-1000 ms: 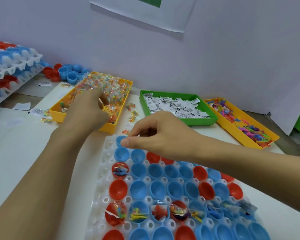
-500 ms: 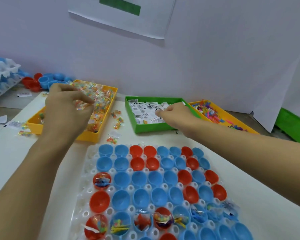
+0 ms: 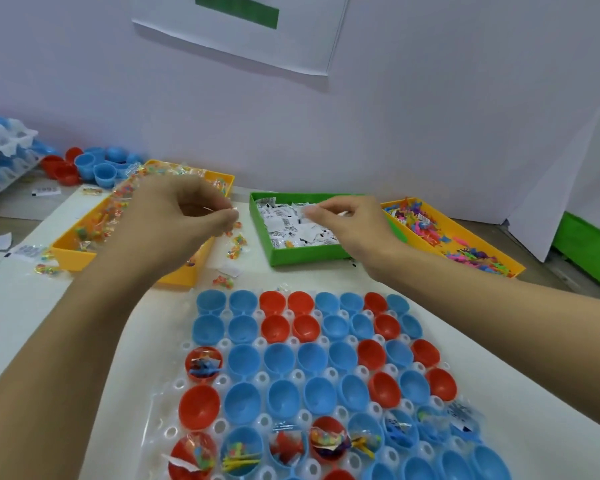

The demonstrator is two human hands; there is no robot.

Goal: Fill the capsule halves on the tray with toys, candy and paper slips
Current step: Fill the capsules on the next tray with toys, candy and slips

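A clear white tray [image 3: 160,410] holds rows of blue and red capsule halves [image 3: 281,362]. One red half [image 3: 203,363] at the left and several in the near row [image 3: 328,441] hold toys, candy and slips; the far rows are bare inside. My left hand [image 3: 174,220] hovers over the right end of the yellow candy tray [image 3: 73,252] and pinches a clear candy packet [image 3: 232,213]. My right hand [image 3: 350,226] is over the green tray [image 3: 291,257] of paper slips and pinches one slip [image 3: 303,211]. A second yellow tray [image 3: 510,270] at the right holds small coloured toys.
Loose candy packets [image 3: 234,245] lie between the candy tray and the green tray. Spare red and blue halves [image 3: 94,168] sit at the back left beside stacked white trays [image 3: 4,147]. A green bin [image 3: 589,251] stands at the far right. The wall is close behind.
My right hand left the capsule tray's far corner and moved back to the green tray, taking a slip. My left hand rose from the candy with a packet and shifted right.
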